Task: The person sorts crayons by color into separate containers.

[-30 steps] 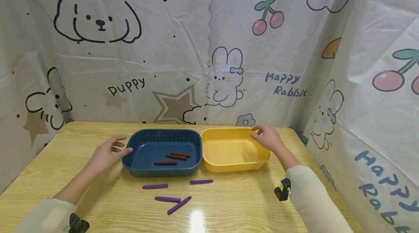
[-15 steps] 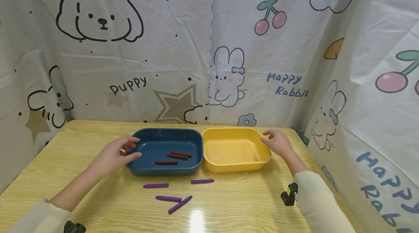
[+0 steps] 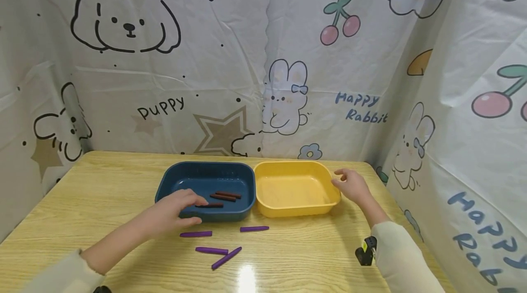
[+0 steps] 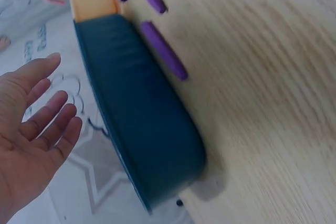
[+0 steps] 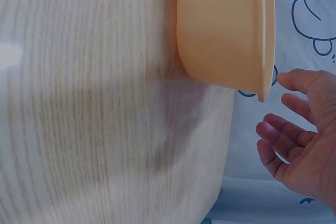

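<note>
My left hand (image 3: 170, 214) hovers over the near left part of the dark blue bin (image 3: 206, 168), fingers loosely bent and holding nothing. Three brown crayons (image 3: 225, 197) lie on that bin's floor, and my fingertips overlap the nearest one's left end in the head view. At the right end of the yellow bin (image 3: 296, 211), my right hand (image 3: 353, 187) stays by the rim with relaxed fingers and nothing in them. The right wrist view shows the thumb close to the yellow rim (image 5: 266, 35). Several purple crayons (image 3: 211, 250) lie on the table in front of the bins.
Both bins stand side by side toward the back of the wooden table (image 3: 309, 256). Behind and to the right hangs a printed curtain (image 3: 230, 55). Two of the purple crayons nearest me meet at an angle.
My left hand has moved from the blue bin's left rim rightward and nearer, over its front. The right hand has shifted slightly right along the yellow rim. Bins and crayons lie as before.
</note>
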Demonstrator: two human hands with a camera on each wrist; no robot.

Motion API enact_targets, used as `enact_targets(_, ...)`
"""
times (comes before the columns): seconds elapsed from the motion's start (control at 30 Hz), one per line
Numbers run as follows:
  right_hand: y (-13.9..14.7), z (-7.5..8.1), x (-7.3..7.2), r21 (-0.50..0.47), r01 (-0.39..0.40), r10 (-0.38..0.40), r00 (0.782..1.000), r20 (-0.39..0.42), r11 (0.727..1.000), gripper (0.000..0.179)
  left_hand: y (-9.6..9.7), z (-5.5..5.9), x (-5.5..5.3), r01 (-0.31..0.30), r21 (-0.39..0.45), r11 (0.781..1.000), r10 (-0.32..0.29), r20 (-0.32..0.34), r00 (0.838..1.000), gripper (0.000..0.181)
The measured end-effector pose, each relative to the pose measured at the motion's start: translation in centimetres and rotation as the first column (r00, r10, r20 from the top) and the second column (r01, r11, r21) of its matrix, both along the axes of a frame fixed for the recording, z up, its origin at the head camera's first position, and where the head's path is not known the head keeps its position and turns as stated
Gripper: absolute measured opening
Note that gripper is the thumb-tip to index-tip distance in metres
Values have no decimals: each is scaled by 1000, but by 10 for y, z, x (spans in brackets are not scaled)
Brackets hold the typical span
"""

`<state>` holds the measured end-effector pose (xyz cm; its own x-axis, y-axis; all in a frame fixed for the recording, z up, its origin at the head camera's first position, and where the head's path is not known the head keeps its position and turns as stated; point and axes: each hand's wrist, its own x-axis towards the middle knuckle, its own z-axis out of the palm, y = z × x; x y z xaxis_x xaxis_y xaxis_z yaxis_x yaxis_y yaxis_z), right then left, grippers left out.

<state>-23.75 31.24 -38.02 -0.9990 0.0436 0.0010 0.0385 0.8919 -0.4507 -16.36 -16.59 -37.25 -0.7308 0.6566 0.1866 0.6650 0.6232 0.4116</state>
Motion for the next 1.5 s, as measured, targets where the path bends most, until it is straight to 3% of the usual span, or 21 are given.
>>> enact_targets(0.17, 2, -5, 2, -9, 5, -5, 1000, -1, 1000, 47, 10, -7, 5, 119, -34, 992, -121, -44, 992, 26)
enact_targets(0.33, 2, -7, 5, -23, 23, -23, 1000, 10, 999, 47, 15, -20, 7, 249, -44, 968, -253, -179, 951, 22)
enact_targets(0.43, 3, -8, 5, -31, 29, -29, 1000, 12, 999, 48, 15, -25, 9, 272, -53, 961, -277, -178, 944, 22)
enact_targets(0.57, 4, -9, 6, -42, 39, -39, 999, 4, 998, 48, 16, -29, 13, 218, -70, 973, -222, -48, 974, 22)
enact_targets(0.67, 3, -10, 7, -52, 41, -41, 999, 2, 998, 48, 16, -32, 14, 192, -79, 978, -193, -6, 981, 22)
enact_targets(0.9, 4, -16, 9, -64, 22, -21, 1000, 17, 998, 50, 10, -43, 13, 189, -73, 979, -192, -37, 981, 24)
enact_targets(1.13, 2, -19, 11, -93, 48, -44, 998, 37, 995, 52, 4, -53, 11, 102, -112, 989, -100, 19, 995, 30)
enact_targets(1.5, 2, -36, 7, -168, 76, -73, 997, 29, 983, 55, 0, -61, 11, 23, -156, 987, -23, 3, 1000, 26)
